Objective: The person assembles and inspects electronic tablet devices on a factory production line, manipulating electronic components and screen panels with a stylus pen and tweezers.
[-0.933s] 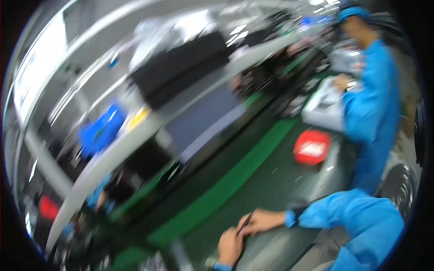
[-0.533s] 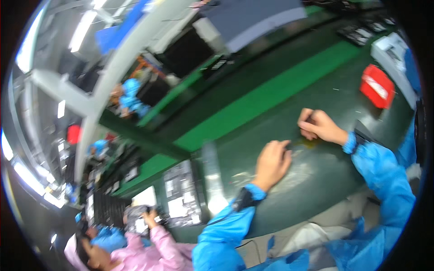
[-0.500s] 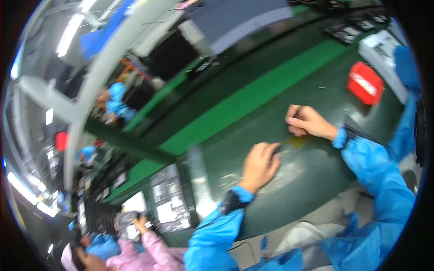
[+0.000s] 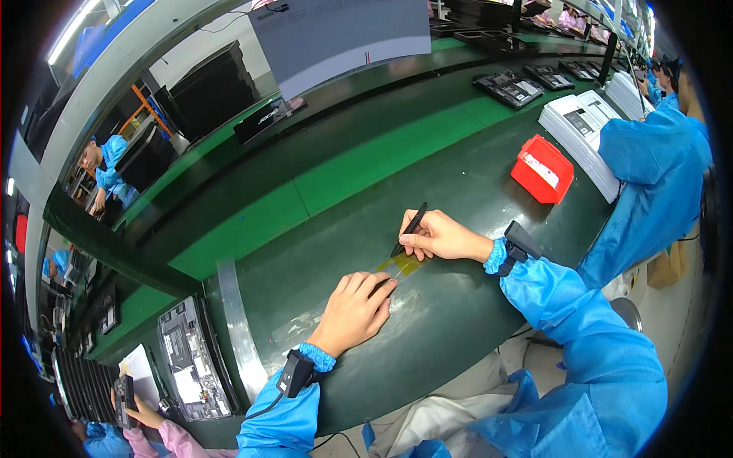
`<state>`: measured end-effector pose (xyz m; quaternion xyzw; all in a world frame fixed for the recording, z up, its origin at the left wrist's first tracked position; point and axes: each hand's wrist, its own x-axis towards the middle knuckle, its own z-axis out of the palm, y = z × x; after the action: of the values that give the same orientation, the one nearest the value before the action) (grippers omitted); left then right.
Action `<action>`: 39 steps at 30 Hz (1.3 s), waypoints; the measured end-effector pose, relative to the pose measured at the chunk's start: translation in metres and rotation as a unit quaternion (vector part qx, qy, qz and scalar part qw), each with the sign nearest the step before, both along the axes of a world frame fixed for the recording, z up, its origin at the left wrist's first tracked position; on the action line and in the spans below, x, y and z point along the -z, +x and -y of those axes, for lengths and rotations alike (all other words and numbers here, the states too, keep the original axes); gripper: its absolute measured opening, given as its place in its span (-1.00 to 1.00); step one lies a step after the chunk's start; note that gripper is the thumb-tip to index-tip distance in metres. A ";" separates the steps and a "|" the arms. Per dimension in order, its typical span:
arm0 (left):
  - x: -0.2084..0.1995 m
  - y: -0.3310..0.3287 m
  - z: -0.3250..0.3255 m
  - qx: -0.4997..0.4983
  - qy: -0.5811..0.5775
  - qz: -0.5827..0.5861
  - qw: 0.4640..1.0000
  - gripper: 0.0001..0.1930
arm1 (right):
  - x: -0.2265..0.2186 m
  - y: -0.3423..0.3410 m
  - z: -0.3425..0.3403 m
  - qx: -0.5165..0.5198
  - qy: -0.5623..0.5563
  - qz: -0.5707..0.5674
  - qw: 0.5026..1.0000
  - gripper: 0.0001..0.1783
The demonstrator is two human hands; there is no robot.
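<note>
A strip of yellowish see-through film [image 4: 405, 264] lies on the dark green worktop in front of me. Above it my right hand [image 4: 440, 236] is closed around a slim black pen-shaped tool [image 4: 415, 219], its lower tip at the film. My left hand [image 4: 353, 311] lies palm down on the worktop, fingers outstretched toward the film's near-left end. Whether those fingertips press on the film itself is hard to make out. Both wrists wear black bands over blue sleeves.
A red bin [image 4: 542, 169] stands to the right, beside a stack of white sheets or trays [image 4: 588, 126] and a co-worker's blue sleeve [image 4: 657, 153]. At left are an opened laptop chassis [image 4: 195, 359] and a clear strip [image 4: 239, 328]. A pink-sleeved co-worker's hand [image 4: 143, 412] holds a dark device.
The view has swung to the right and sharpened, so hands and bin appear farther left. My right hand remains over the film, my left hand close by on the worktop.
</note>
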<state>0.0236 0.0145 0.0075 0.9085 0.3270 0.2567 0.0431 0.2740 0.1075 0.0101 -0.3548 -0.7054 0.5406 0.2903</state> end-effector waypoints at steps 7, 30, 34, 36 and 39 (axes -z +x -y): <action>0.001 0.001 -0.003 0.001 -0.020 0.002 1.000 -0.64 | -0.007 -0.002 0.004 -0.027 0.035 0.016 0.999 -0.84; -0.001 -0.002 -0.005 0.024 -0.042 -0.003 0.999 -0.63 | -0.003 -0.007 0.008 0.035 -0.012 -0.098 0.995 -0.81; -0.002 0.000 -0.006 0.026 -0.033 -0.012 0.999 -0.62 | -0.001 0.005 -0.011 0.039 -0.078 -0.176 0.980 -0.78; -0.003 -0.004 -0.003 0.026 -0.035 -0.018 0.999 -0.61 | -0.002 0.010 -0.018 0.038 -0.074 -0.169 0.982 -0.74; -0.002 -0.003 -0.001 0.037 -0.032 -0.022 0.999 -0.62 | -0.002 0.020 -0.023 0.078 -0.141 -0.187 0.969 -0.72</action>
<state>0.0206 0.0152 0.0094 0.9237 0.3019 0.2240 0.0740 0.2942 0.1306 0.0117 -0.3388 -0.5255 0.6668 0.4056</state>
